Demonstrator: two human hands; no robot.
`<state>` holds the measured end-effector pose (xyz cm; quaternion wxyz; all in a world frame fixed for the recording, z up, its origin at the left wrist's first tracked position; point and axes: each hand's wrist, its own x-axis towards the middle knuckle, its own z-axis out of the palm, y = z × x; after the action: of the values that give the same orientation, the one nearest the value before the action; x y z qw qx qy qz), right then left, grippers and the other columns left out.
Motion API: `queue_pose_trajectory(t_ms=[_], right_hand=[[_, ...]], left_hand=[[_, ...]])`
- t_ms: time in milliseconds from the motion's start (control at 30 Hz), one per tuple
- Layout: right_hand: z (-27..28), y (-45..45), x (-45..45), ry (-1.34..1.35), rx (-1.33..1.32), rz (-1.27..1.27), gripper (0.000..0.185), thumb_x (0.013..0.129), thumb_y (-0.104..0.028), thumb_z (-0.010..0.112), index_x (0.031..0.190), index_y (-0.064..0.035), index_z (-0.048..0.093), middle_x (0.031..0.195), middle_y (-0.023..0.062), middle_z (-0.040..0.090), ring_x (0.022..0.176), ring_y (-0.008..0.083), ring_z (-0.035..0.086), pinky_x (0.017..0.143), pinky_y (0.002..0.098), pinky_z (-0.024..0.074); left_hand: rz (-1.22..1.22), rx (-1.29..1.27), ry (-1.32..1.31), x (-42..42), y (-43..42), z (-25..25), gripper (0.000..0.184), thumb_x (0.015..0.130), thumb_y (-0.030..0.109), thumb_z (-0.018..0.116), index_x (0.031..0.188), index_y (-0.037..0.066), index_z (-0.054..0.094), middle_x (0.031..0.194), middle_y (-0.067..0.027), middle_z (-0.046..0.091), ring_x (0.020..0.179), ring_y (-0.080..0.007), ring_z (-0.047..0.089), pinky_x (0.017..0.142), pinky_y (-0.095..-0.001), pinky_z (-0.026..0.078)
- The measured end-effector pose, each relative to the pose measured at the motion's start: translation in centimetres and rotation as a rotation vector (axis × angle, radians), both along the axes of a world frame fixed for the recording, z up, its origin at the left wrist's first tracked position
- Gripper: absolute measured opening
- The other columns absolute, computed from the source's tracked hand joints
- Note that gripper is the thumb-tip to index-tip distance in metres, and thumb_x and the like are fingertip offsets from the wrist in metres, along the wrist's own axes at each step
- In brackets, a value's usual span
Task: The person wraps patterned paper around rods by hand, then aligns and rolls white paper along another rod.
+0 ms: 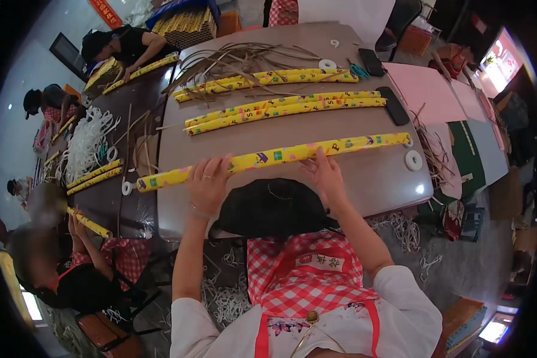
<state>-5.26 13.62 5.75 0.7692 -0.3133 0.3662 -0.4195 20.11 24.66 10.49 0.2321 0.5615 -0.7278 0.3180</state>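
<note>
A long yellow patterned tube [280, 156] lies slantwise across the near part of the table, its left end closer to me. My left hand [209, 179] is closed over it left of the middle, fingers on top; a ring shows on one finger. Right of the middle, my right hand [323, 173] grips the tube's near side, thumb against it and the other fingers bent below. Beyond it lie a pair of yellow tubes [286, 108] and, farther back, more yellow tubes [268, 82]. A black rounded cloth item [271, 209] covers the table edge between my forearms.
Tape rolls [413, 160] sit on the brown table [352, 173]; a black phone [394, 106] lies near the right. Brown strips [238, 59] are heaped at the back. Co-workers handle tubes at the dark table [140, 209] on the left, beside white strips [89, 143].
</note>
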Motion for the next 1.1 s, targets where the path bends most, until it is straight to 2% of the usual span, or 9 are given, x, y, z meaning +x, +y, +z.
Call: queue_pose_trajectory(t_ms=[167, 300, 400, 467, 500, 633, 767, 833, 1100], right_hand=[[11.6, 3.5, 0.7, -0.345, -0.414, -0.21, 0.033, 0.098, -0.024, 0.045, 0.128, -0.0092, 0.043, 0.107, 0.0086, 0.059, 0.094, 0.0202, 0.061, 0.084, 0.0312, 0.0488], [22.3, 1.7, -2.0, -0.116, -0.866, -0.208, 0.037, 0.098, -0.027, 0.043, 0.126, -0.0026, 0.044, 0.098, 0.0105, 0.06, 0.084, 0.0173, 0.061, 0.079, 0.0266, 0.0479], [28.1, 0.9, -3.8, -0.005, -1.042, -0.097, 0.039, 0.098, -0.029, 0.043, 0.122, 0.0004, 0.047, 0.095, 0.0114, 0.06, 0.081, 0.0156, 0.06, 0.076, 0.0254, 0.0475], [29.4, 0.3, -4.5, 0.027, -1.047, 0.238, 0.041, 0.097, -0.029, 0.044, 0.123, 0.0022, 0.047, 0.094, 0.0106, 0.06, 0.079, 0.014, 0.06, 0.073, 0.0246, 0.0475], [28.0, 1.2, -3.2, 0.14, -1.21, 0.105, 0.044, 0.096, -0.029, 0.047, 0.129, 0.0008, 0.045, 0.094, 0.009, 0.06, 0.077, 0.0106, 0.058, 0.07, 0.0234, 0.0468], [22.2, 3.6, -2.2, 0.564, -1.018, 0.652, 0.041, 0.091, -0.018, 0.059, 0.127, -0.0033, 0.046, 0.098, 0.0056, 0.059, 0.083, 0.0083, 0.055, 0.076, 0.0224, 0.0446], [11.0, 5.9, -2.5, 0.581, -0.906, 0.715, 0.028, 0.091, -0.013, 0.059, 0.116, -0.0024, 0.052, 0.1, 0.0058, 0.058, 0.088, 0.0109, 0.056, 0.08, 0.025, 0.0448], [7.9, 6.0, -2.4, 0.441, -0.835, 0.784, 0.04, 0.093, -0.029, 0.056, 0.12, -0.001, 0.049, 0.093, 0.0114, 0.062, 0.086, 0.0164, 0.059, 0.079, 0.0291, 0.0465], [4.5, 4.5, -6.2, 0.451, -0.333, 0.884, 0.047, 0.101, -0.038, 0.031, 0.122, -0.0007, 0.051, 0.109, 0.013, 0.061, 0.102, 0.0194, 0.059, 0.089, 0.0324, 0.0466]], left_hand=[[0.284, -0.167, 0.183, -7.4, 6.0, 5.4, 0.044, 0.077, 0.012, 0.071, 0.119, 0.005, 0.059, 0.113, -0.0088, 0.056, 0.103, -0.026, 0.056, 0.087, -0.0389, 0.045], [-0.088, 0.155, 0.792, -13.2, 9.6, 10.4, 0.06, 0.076, 0.016, 0.074, 0.127, -0.003, 0.049, 0.125, -0.0184, 0.053, 0.114, -0.0327, 0.052, 0.094, -0.0372, 0.043], [-0.369, 0.323, 0.897, -15.5, 9.6, 11.5, 0.057, 0.083, 0.018, 0.067, 0.13, -0.005, 0.044, 0.127, -0.0207, 0.051, 0.119, -0.0323, 0.05, 0.095, -0.0351, 0.042], [-0.446, 0.307, 1.062, -16.6, 8.4, 10.3, 0.058, 0.086, 0.02, 0.064, 0.133, -0.004, 0.039, 0.13, -0.0197, 0.048, 0.121, -0.0309, 0.048, 0.098, -0.0352, 0.04], [-0.536, 0.299, 1.224, -17.2, 7.8, 9.5, 0.06, 0.089, 0.021, 0.061, 0.137, -0.003, 0.034, 0.134, -0.0187, 0.045, 0.124, -0.0295, 0.047, 0.101, -0.0354, 0.037], [-0.83, 0.133, 2.063, -18.4, 5.8, 6.3, 0.07, 0.095, 0.045, 0.045, 0.145, 0.006, 0.017, 0.144, -0.0103, 0.032, 0.134, -0.0261, 0.032, 0.111, -0.0408, 0.023], [-0.684, -0.009, 2.401, -18.8, 5.2, 2.6, 0.06, 0.097, 0.049, 0.032, 0.137, 0.005, 0.028, 0.138, -0.0108, 0.038, 0.129, -0.0222, 0.037, 0.108, -0.0379, 0.03], [-0.61, -0.026, 2.395, -18.8, 5.2, 0.7, 0.056, 0.097, 0.049, 0.033, 0.132, 0.005, 0.032, 0.135, -0.0115, 0.041, 0.127, -0.0221, 0.039, 0.107, -0.0379, 0.031], [-0.477, -0.112, 2.566, -17.3, 4.9, -3.8, 0.044, 0.097, 0.045, 0.035, 0.113, 0.005, 0.044, 0.108, -0.0093, 0.054, 0.116, -0.0238, 0.05, 0.104, -0.0382, 0.035]])
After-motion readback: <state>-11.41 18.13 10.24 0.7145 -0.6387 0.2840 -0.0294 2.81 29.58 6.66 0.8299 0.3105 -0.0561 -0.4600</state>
